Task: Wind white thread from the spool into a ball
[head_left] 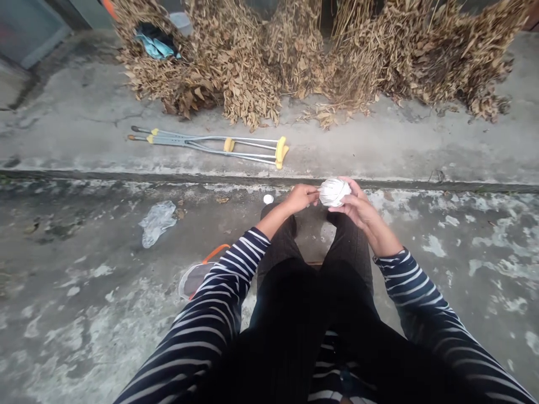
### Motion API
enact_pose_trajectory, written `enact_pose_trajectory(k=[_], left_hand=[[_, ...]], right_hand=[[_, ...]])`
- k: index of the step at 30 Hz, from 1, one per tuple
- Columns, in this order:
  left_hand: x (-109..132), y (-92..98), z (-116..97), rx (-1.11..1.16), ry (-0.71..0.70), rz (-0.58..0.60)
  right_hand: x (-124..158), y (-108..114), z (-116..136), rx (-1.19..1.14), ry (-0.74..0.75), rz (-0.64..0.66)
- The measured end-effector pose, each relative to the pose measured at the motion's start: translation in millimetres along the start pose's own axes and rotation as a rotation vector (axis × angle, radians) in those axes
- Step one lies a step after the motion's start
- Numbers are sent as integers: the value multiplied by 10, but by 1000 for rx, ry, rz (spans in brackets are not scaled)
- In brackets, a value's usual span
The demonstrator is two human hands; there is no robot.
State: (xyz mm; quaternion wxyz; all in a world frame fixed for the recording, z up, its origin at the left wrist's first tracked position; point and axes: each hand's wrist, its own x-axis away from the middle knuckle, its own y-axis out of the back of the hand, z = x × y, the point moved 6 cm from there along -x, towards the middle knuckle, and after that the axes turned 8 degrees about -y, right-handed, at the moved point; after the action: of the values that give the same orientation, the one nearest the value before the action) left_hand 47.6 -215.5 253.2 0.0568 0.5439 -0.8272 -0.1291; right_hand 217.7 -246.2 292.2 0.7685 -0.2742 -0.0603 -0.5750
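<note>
My right hand (356, 205) is closed around a white ball (334, 192) that looks wound from string or thin strips; the exact material I cannot make out. The ball is held above my knees. At its left side, my left hand (302, 197) pinches with thumb and fingers, close against the ball, perhaps on a strand too fine to see. Just left of my left hand, a small round white object (268, 198) lies on the ground.
A pair of crutches (210, 144) with yellow pads lies on the raised concrete ledge (357, 146). Dried plants (252, 62) are heaped behind. A clear plastic bag (158, 223) and a grey bag with orange trim (196, 278) rest on the ground at left.
</note>
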Motion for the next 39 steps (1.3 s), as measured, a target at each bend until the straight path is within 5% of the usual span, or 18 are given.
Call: enact_pose_trajectory(k=[6,11,18,25,29,33,39], left_hand=[[291,-306,-41,88,64,150],[245,-211,-289,10,22,227],[-108,127,-451,-144,-40,128],[-251,129,-430,-125,-110,55],[-214,19,-184,-2,-47,-62],[-34,-216,-4,-16,22,-37],[307,-428,-30,36,88,119]], right_hand=[[-303,351,4,267,97,-332],[-400,628,-88,702,246,-629],[-236,220,-492,401,-10,-134],[28,-58,-275,54,-185,100],[43,-47,-129,-63,-125,78],[-51,71,-32,-34,-58,-36],[-205,502,105,256,84,-490]])
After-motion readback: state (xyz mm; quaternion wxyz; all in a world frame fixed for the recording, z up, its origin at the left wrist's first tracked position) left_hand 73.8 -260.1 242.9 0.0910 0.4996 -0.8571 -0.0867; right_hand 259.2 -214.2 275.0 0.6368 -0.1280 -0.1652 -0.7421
